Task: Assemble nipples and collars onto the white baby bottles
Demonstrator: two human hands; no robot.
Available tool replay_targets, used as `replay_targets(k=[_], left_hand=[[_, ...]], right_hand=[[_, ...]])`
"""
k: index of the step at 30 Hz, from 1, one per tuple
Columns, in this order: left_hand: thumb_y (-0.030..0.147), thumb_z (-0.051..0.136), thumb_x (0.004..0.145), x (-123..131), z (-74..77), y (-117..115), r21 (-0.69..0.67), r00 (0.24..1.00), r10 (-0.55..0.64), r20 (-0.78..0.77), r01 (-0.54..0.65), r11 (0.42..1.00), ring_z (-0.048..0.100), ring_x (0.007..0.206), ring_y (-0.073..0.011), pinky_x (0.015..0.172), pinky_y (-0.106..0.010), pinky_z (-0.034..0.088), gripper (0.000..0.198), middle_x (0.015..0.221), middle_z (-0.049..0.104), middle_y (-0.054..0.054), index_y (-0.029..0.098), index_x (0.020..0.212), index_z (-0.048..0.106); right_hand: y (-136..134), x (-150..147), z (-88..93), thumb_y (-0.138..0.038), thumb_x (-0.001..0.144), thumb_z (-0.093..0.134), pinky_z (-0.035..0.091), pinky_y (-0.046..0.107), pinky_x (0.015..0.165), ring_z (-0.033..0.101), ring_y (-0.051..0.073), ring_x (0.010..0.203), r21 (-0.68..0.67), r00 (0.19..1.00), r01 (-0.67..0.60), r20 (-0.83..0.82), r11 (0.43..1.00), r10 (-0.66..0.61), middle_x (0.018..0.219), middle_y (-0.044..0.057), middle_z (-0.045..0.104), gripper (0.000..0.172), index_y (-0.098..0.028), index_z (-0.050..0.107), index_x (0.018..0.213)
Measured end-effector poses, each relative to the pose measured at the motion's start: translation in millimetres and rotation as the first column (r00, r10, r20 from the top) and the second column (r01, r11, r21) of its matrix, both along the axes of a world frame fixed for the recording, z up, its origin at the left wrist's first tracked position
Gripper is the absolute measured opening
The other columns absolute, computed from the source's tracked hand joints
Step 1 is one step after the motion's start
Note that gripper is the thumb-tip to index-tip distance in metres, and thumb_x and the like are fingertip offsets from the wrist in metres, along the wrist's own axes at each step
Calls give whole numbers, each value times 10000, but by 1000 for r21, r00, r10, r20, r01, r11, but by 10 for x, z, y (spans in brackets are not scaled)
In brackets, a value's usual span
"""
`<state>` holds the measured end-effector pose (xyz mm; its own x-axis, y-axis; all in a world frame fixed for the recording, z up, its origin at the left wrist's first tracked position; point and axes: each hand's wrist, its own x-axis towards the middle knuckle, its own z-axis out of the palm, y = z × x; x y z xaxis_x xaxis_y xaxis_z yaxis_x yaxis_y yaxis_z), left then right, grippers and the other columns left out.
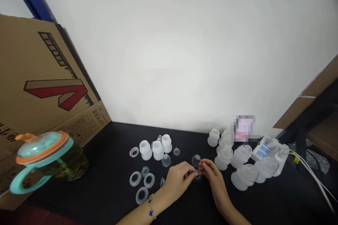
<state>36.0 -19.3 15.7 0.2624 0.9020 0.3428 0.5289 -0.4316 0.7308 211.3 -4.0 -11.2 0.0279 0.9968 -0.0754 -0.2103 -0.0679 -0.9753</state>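
Over the black table, the bent fingers of my left hand (181, 179) pinch the edge of a small translucent ring (197, 175). From the other side my right hand (215, 181) closes its fingertips at that ring; they partly cover it. Just beyond the fingertips is a clear domed cap (196, 160), and I cannot tell whether the right fingers touch it. Left of my hands lie several translucent collar rings (142, 195), a bottle teat (176, 151) and another clear cap (166, 160). Three small white bottles (158, 150) stand uncapped behind them.
To the right stand several capped bottles (245, 177), beside a white box with blue labels (266, 149) and white cables (311, 172). A lidded jug (71, 163) stands at left before a large carton (34, 59). A white wall (169, 59) closes off the back.
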Motion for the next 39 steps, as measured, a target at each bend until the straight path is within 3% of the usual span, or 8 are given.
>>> replay_targets(k=[3,6,10,13,18,21,24,39], left_hand=[[378,545,968,-37,47,11,16,996,65,56,-66,998,577,647,-145,643,-253,449,254,809,695,-29,217,900,730],[342,543,966,-66,46,32,32,994,92,53,-94,995,581,675,-152,667,-261,456,227,838,700,-34,216,913,725],[388,565,946,-75,29,39,-35,989,101,111,-98,995,634,864,-209,790,-311,498,243,979,723,-58,236,1040,729],[474,522,957,-68,-1,53,-203,932,130,338,-62,977,614,1104,-258,929,-375,501,392,1246,673,-91,233,1231,666],[633,414,948,-63,-109,156,-515,570,294,767,274,812,444,1377,-321,1146,-481,338,633,1459,525,-159,153,1298,630],[626,411,948,-72,-159,209,-508,360,362,860,534,676,390,1424,-297,1203,-446,244,642,1506,468,-168,128,1289,632],[590,421,951,-79,-171,221,-463,247,405,880,634,619,395,1424,-274,1201,-405,260,629,1513,454,-178,98,1292,615],[337,510,942,-11,-164,163,-489,215,470,856,630,603,519,1332,-245,1175,-380,325,413,1382,598,-165,90,1248,635]], right_hand=[[-38,-48,-28,-490,773,750,497,416,1005,663,285,1086,-135,957,-102,-285,986,60,1046,84,743,378,-191,734,1003],[-48,-87,-34,-498,804,698,459,469,1060,672,300,1113,-224,860,-298,-486,928,159,1040,117,756,434,-158,730,1071],[-12,-83,-6,-494,848,625,449,454,1082,606,296,1241,-246,778,-423,-592,872,211,1189,165,712,472,-130,702,1138],[9,-49,25,-498,865,601,408,424,1126,540,284,1320,-222,733,-449,-646,865,215,1290,176,664,496,-117,686,1172],[-2,-18,60,-544,883,554,363,406,1164,482,275,1372,-185,687,-471,-690,862,228,1356,179,622,549,-114,679,1201],[-19,-27,85,-536,880,541,339,416,1182,463,270,1386,-164,674,-478,-698,863,240,1365,170,619,547,-119,678,1206],[-20,-31,106,-508,873,524,313,422,1198,466,264,1385,-140,659,-483,-708,865,253,1358,151,629,527,-127,685,1200],[-58,-27,42,-52,728,653,330,408,1198,439,251,1404,-143,724,-421,-648,896,236,1372,101,628,508,-159,680,1223]])
